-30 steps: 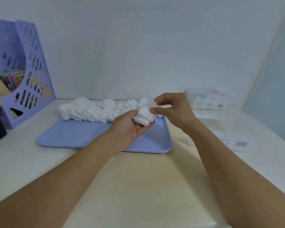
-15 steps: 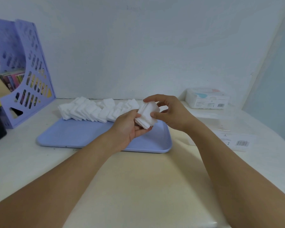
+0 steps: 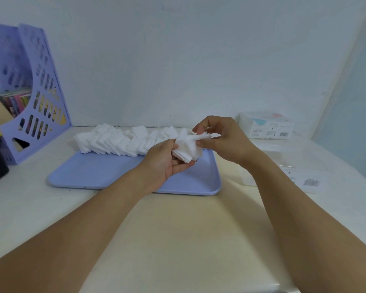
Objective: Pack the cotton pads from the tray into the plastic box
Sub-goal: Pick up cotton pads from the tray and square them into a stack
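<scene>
Left hand [image 3: 165, 161] curled under a small stack of pads [image 3: 187, 152], right hand [image 3: 224, 140] pinching its top, above the blue tray [image 3: 114, 176]; more pads [image 3: 118, 140] along the tray's back; clear box [image 3: 294, 166] just right

the right hand [image 3: 224, 140] has drawn back a little from half a second ago — its fingertips now pinch the top pads of the stack [image 3: 188, 148], fanning them sideways off the left hand [image 3: 165, 159].
</scene>
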`<state>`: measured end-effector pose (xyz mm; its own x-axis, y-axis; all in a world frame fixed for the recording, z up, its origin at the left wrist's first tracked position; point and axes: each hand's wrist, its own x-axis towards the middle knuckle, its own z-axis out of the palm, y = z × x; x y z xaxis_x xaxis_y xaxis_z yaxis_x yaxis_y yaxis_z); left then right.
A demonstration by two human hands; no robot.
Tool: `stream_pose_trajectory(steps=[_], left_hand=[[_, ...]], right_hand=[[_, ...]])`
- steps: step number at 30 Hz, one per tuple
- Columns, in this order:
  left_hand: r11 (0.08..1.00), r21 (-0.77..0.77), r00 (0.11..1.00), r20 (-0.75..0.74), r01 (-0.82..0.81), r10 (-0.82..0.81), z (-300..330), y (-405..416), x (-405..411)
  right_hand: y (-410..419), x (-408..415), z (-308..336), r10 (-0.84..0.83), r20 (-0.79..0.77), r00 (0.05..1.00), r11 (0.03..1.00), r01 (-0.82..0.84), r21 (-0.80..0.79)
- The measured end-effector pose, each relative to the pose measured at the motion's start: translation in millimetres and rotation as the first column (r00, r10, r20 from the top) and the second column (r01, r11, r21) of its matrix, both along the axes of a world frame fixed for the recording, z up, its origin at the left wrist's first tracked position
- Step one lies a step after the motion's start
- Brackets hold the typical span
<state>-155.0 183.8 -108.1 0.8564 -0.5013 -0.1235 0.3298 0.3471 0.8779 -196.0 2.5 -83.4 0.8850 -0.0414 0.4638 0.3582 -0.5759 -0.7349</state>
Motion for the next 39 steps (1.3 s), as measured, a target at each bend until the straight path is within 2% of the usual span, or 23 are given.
stream_pose_trajectory(steps=[4,9,13,20,23,29,35,39], left_hand=[[1.0,0.02,1.0,0.03,-0.008,0.007,-1.8,0.6,1.9],[0.998,0.055,0.996,0.093,-0.003,-0.002,-3.7,1.5,2.1],[0.992,0.128,0.986,0.164,0.015,-0.036,-4.6,0.7,0.9],[0.982,0.189,0.971,0.227,0.028,-0.071,-5.4,0.6,-0.2],[0.976,0.217,0.964,0.255,0.021,-0.077,-5.0,0.6,-0.8],[0.971,0.237,0.965,0.244,0.036,-0.095,-3.3,2.9,0.0],[0.982,0.171,0.977,0.179,0.083,-0.114,-2.8,4.4,1.2],[0.984,0.133,0.973,0.183,0.119,-0.143,-1.4,7.1,1.7]], right_hand=[[1.5,-5.1,7.7,0.034,0.017,0.999,0.995,-0.035,0.093],[0.3,-8.0,8.9,0.151,-0.062,0.987,0.976,-0.139,0.166],[-1.2,-6.8,7.0,0.203,-0.137,0.969,0.971,-0.182,0.155],[1.2,-1.5,1.4,0.124,-0.138,0.983,0.991,-0.116,0.063],[-0.5,-2.2,0.3,0.152,-0.188,0.97,0.987,-0.137,0.089],[-2.2,-5.2,1.0,0.263,-0.208,0.942,0.948,-0.212,0.238],[-3.8,-1.6,-2.8,0.192,-0.212,0.958,0.966,-0.146,0.214],[-2.4,-3.4,-0.4,0.152,-0.121,0.981,0.964,-0.12,0.235]])
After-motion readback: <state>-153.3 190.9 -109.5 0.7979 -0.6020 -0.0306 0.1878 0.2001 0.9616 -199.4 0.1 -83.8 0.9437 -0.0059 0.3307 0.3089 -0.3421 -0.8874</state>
